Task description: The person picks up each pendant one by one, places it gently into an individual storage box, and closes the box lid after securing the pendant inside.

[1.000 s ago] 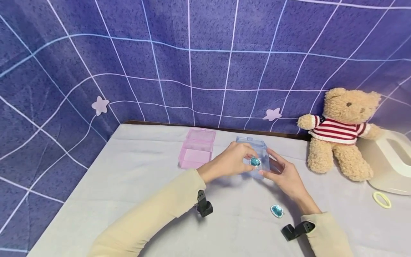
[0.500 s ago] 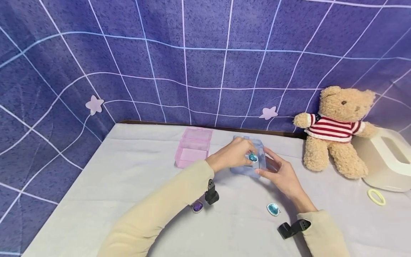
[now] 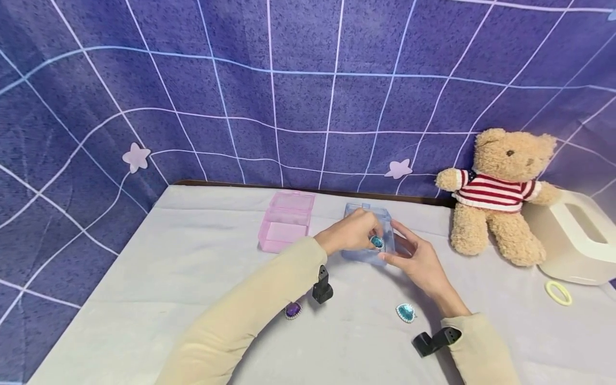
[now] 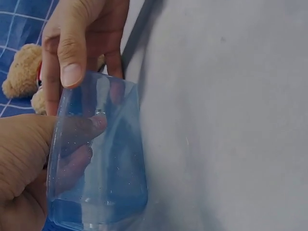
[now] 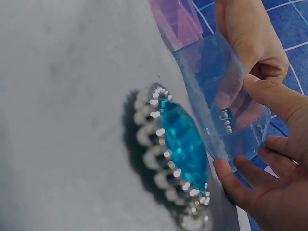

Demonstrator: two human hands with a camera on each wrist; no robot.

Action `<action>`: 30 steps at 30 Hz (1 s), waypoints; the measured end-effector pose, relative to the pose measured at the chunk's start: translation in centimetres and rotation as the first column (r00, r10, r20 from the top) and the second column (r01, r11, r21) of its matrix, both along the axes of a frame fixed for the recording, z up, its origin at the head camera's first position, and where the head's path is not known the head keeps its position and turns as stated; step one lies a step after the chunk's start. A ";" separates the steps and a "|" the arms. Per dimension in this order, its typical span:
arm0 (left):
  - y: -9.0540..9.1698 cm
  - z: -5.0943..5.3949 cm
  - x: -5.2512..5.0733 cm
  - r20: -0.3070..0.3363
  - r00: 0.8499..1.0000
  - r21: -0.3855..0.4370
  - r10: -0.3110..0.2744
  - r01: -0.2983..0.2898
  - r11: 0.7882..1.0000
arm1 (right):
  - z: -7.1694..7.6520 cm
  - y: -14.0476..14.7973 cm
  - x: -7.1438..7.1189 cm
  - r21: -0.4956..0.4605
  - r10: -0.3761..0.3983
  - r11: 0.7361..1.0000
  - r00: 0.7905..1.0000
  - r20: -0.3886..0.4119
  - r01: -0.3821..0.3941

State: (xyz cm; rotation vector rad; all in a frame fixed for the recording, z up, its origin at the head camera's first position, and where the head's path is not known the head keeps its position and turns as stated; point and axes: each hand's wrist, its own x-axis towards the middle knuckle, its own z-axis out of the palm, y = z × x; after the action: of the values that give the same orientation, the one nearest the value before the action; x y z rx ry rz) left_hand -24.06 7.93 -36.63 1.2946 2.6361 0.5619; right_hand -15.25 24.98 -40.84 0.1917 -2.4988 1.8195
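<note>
My left hand (image 3: 353, 231) reaches into a clear blue plastic box (image 3: 358, 255) and pinches a teal gem pendant (image 3: 377, 243) with a beaded silver rim. Through the box wall in the left wrist view, its fingers (image 4: 96, 124) show low inside. On the box's right side, my right hand (image 3: 417, 260) holds the wall, thumb at the near corner; the right wrist view shows this grip too. A second teal pendant (image 3: 406, 313) lies on the white cloth beside my right forearm. Partly under my left sleeve is a purple gem pendant (image 3: 292, 310).
Left of the blue box stands an open pink plastic box (image 3: 285, 235), lid raised. A teddy bear (image 3: 500, 198) in a striped sweater leans on a cream bin (image 3: 577, 240) at the right, near a pale yellow ring (image 3: 558, 293). A blue grid curtain (image 3: 308, 96) hangs behind.
My left hand has lowered the teal pendant further into the blue box. The left forearm has shifted right, uncovering the purple pendant. The right hand keeps its hold on the box.
</note>
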 end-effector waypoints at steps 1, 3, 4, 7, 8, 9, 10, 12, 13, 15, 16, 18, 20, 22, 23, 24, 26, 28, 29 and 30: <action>0.0 0.0 0.0 -0.007 1.000 -0.007 -0.002 0.002 1.000 | 0.0 0.0 0.0 0.001 0.000 1.000 1.000 0.001 0.000; 0.1 -0.1 -0.1 -0.021 1.000 -0.020 -0.008 0.007 1.000 | 0.1 0.0 0.0 0.003 -0.002 1.000 1.000 0.003 0.002; 0.2 -0.1 -0.1 -0.031 0.999 -0.026 -0.010 0.009 1.000 | 0.1 0.0 0.0 0.004 -0.003 1.000 1.000 0.004 0.003; 0.2 -0.2 -0.1 -0.043 0.999 -0.029 -0.009 0.008 1.000 | 0.1 0.0 0.0 0.005 -0.007 1.000 1.000 0.007 0.007; 0.2 -0.2 -0.1 -0.046 0.999 -0.028 -0.010 0.009 1.000 | 0.1 0.0 0.0 0.006 -0.007 1.000 1.000 0.007 0.007; 0.2 -0.2 -0.1 -0.047 0.999 -0.029 -0.012 0.010 1.000 | 0.1 0.0 0.0 0.005 -0.007 1.000 1.000 0.009 0.007; 0.2 -0.3 -0.1 -0.048 0.999 -0.029 -0.012 0.011 1.000 | 0.0 0.1 -0.1 0.003 -0.007 1.000 1.000 0.012 0.007; 0.2 -0.3 -0.2 -0.052 0.999 -0.033 -0.015 0.013 0.999 | 0.0 0.0 0.0 -0.001 -0.006 1.000 1.000 0.018 0.006; 0.2 -0.4 -0.2 -0.055 0.998 -0.036 -0.014 0.012 0.999 | 0.0 0.0 0.0 -0.003 -0.005 1.000 1.000 0.020 0.005; 0.3 -0.5 -0.3 -0.056 0.998 -0.039 -0.017 0.015 0.999 | 0.0 0.0 -0.1 -0.005 -0.006 1.000 1.000 0.023 0.006; 0.3 -0.5 -0.3 -0.059 0.998 -0.038 -0.019 0.017 0.999 | 0.1 0.0 0.0 -0.005 -0.008 1.000 1.000 0.023 0.008; 0.3 -0.5 -0.4 -0.062 0.998 -0.037 -0.027 0.025 0.999 | 0.1 -0.1 0.0 -0.006 -0.010 1.000 1.000 0.022 0.011; 0.3 -0.5 -0.4 -0.060 0.998 -0.035 -0.031 0.029 0.999 | 0.1 -0.1 -0.1 -0.003 -0.012 1.000 1.000 0.021 0.012; 0.3 -0.4 -0.4 -0.058 0.998 -0.036 -0.029 0.027 0.999 | 0.0 -0.1 -0.1 -0.001 -0.011 1.000 1.000 0.022 0.011; 0.3 -0.4 -0.4 -0.059 0.998 -0.038 -0.027 0.024 0.999 | 0.0 -0.1 -0.1 0.001 -0.011 1.000 1.000 0.023 0.011; 0.3 -0.4 -0.4 -0.057 0.998 -0.039 -0.022 0.020 0.999 | 0.0 -0.1 -0.1 0.002 -0.010 1.000 1.000 0.023 0.010; 0.3 -0.5 -0.4 -0.058 0.998 -0.039 -0.017 0.015 0.999 | 0.0 -0.1 -0.1 0.002 -0.010 1.000 1.000 0.019 0.010; 0.2 -0.5 -0.3 -0.062 0.998 -0.041 -0.014 0.011 0.999 | 0.0 0.0 -0.1 -0.002 -0.010 1.000 1.000 0.017 0.010; 0.2 -0.5 -0.3 -0.063 0.998 -0.043 -0.014 0.011 0.999 | 0.0 0.0 -0.1 -0.004 -0.009 1.000 1.000 0.017 0.009; 0.2 -0.5 -0.3 -0.059 0.998 -0.040 -0.012 0.009 0.999 | 0.0 0.0 -0.1 -0.006 -0.008 1.000 1.000 0.016 0.008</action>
State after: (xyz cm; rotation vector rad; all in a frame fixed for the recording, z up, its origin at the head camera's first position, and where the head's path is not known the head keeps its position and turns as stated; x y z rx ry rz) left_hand -24.32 8.14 -37.17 1.3332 2.6717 0.4747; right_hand -15.36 24.97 -40.87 0.1669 -2.5008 1.8322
